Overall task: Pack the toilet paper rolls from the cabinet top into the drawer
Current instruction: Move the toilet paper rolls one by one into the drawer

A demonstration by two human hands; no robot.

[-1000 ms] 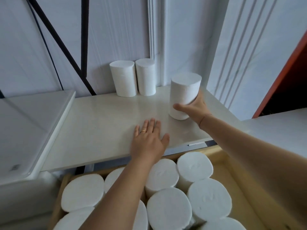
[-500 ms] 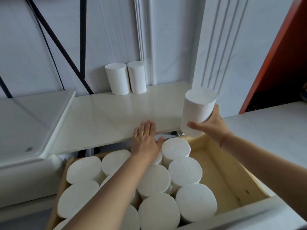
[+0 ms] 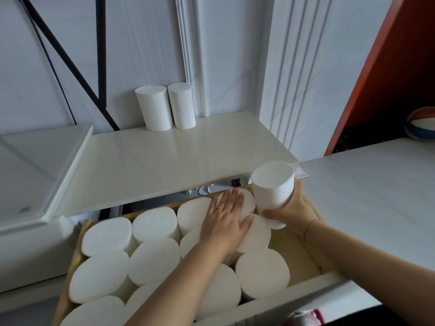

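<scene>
The right hand (image 3: 293, 208) grips a roll (image 3: 273, 184) upright over the drawer's (image 3: 303, 255) back right corner. The left hand (image 3: 226, 220) lies flat, fingers straight, on the packed rolls (image 3: 153, 262). Two rolls (image 3: 164, 108) stand on the cabinet top (image 3: 164, 161).

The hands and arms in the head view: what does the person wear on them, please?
The left forearm and the right forearm are bare, with no sleeve in view. The left hand has a thin gold-coloured ring on one finger. A thin band seems to circle the wrist of the right hand; it is too small to tell what it is made of. No glove shows.
</scene>
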